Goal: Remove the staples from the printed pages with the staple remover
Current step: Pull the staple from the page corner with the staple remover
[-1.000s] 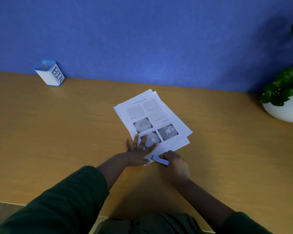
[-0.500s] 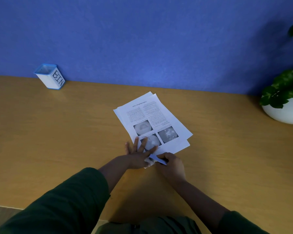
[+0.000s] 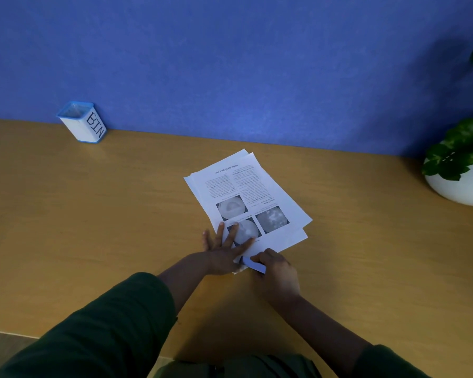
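On the tan wooden desk (image 3: pixel 93 241), close to my body and against the deep blue wall (image 3: pixel 230 64), lies the small stack of white printed pages (image 3: pixel 257 192), turned at an angle so the text reads upside down to me. The top sheet carries two columns of print and three round grey photographs; a second sheet peeks out beneath it along the edges.

My left hand (image 3: pixel 224 255) lies flat on the near left corner of the stack, palm down, its fingers (image 3: pixel 219 230) fanned apart, two of them reaching onto the lowest photograph while the outer ones lie off the paper's edge on the wood. My right hand (image 3: pixel 276 271) sits just beside it, curled around the pale blue-white flat staple remover (image 3: pixel 253 264), thumb and fingertips pinching it. The tool's tip points toward my left hand and meets the near corner of the pages; I cannot make out a staple there. Both of my sleeves are dark green.

Far off at the left, against the wall, stands a white square cup with a blue rim labelled BIN (image 3: pixel 82 122). At the right edge sits a leafy green plant in a round white pot (image 3: pixel 459 186), well apart from the paper.
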Available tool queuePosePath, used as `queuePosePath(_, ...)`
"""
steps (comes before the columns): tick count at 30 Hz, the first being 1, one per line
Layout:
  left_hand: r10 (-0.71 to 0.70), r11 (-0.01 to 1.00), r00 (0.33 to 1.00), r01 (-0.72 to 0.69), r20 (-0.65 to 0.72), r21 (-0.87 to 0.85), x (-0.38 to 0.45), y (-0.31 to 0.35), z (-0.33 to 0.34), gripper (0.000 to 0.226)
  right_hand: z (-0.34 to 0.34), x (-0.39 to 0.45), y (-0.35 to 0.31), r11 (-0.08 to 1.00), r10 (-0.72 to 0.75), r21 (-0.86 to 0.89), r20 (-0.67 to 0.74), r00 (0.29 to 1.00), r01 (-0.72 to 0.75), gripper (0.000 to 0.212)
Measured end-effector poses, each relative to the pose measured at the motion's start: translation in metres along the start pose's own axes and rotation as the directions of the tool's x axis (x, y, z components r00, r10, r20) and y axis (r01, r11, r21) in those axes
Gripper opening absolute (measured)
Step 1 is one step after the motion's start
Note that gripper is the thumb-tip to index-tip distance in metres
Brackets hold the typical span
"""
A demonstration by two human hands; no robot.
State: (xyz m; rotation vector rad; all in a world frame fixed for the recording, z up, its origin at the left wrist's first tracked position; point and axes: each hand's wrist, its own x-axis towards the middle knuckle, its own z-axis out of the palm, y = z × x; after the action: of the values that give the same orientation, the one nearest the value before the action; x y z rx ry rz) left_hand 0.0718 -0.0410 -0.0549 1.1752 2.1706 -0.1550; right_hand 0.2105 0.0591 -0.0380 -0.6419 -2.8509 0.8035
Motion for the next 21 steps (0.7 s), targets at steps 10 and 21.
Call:
queuePosePath(10,0.026,0.998,1.0,-0.025,0.016,-0.058,-0.002,-0.002,-0.003,0.068,0.0,0.002,0.008,0.938,0.197,0.285,0.033,0.98,-0.198,0.019)
queuePosePath(21,0.032,0.995,0.99,-0.044,-0.137,-0.091,-0.011,0.0,0.0,0.054,0.001,0.003,0.004,0.965,0.202,0.159,0.052,0.978,-0.208,0.012)
